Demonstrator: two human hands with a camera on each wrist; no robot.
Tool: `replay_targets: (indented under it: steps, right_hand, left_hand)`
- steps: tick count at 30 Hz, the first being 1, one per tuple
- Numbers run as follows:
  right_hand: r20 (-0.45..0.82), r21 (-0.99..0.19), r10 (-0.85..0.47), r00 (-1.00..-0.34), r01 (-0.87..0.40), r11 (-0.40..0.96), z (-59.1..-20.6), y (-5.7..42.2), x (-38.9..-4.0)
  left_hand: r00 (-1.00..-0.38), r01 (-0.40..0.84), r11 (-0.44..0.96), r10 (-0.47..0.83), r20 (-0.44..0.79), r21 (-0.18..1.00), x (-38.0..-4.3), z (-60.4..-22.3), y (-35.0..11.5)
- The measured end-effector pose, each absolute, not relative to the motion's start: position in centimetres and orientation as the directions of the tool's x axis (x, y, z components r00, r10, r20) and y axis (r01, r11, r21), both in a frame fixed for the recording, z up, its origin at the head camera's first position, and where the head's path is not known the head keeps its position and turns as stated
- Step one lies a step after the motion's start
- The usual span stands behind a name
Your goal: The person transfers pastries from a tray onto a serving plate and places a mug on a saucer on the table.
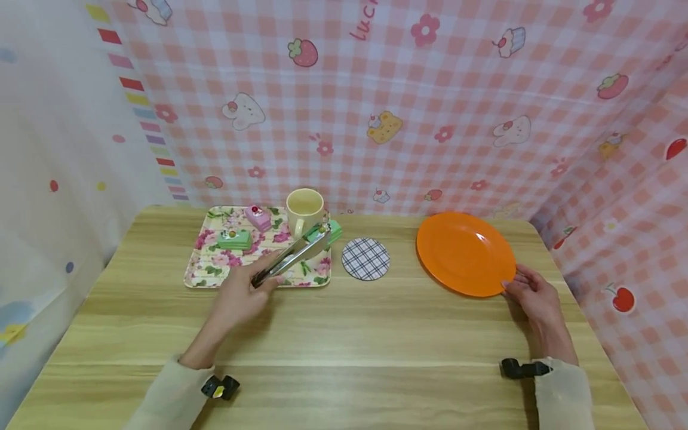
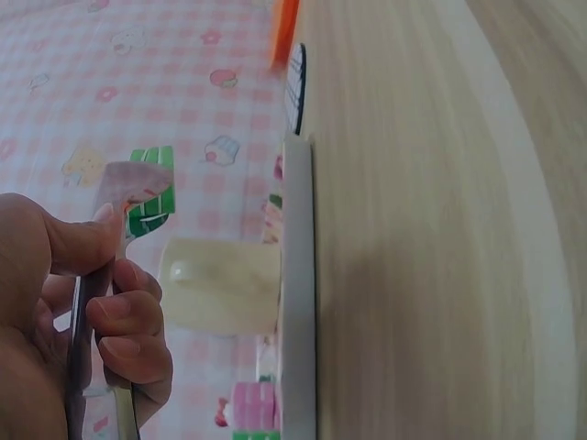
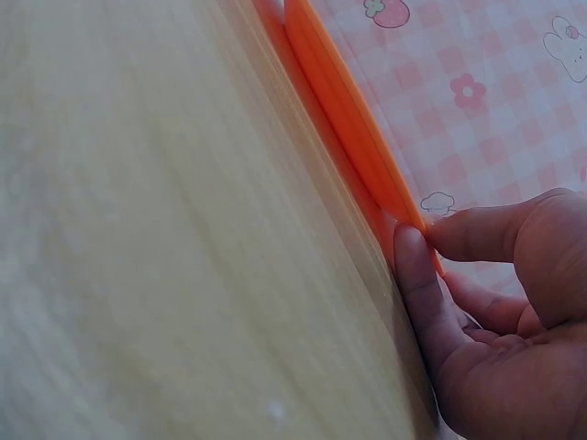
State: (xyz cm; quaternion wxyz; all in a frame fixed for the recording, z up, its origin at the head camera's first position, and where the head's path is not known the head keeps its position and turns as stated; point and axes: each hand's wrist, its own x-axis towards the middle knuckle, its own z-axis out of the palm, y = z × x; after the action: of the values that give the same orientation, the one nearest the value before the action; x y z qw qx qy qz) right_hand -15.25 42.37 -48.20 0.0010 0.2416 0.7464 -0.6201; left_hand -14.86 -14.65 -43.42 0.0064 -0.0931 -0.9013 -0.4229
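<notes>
Fingers of the left hand grip tongs that I see holding a green cake above the right end of the tray; the orange plate lies rightward of it, past the coaster, its near right rim pinched by the right hand.

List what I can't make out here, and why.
Head: part of the gripped green cake, covered by the tongs.
Head: the tongs' rear end, hidden in the left hand.
Left wrist: inside of the mug, hidden by its wall.
Left wrist: one end of the tray, cut by the bottom edge.
Right wrist: far side of the orange plate, cut by the top edge.
</notes>
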Motion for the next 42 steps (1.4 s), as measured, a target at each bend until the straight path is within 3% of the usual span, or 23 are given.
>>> replay_targets:
  steps: [42]
  right_hand:
    - [-0.332, -0.913, 0.361, -0.871, 0.394, 0.110, -48.1, 42.2, -15.3]
  left_hand:
    - [-0.975, 0.162, 0.589, 0.219, 0.036, 0.791, -16.6, -44.9, -6.4]
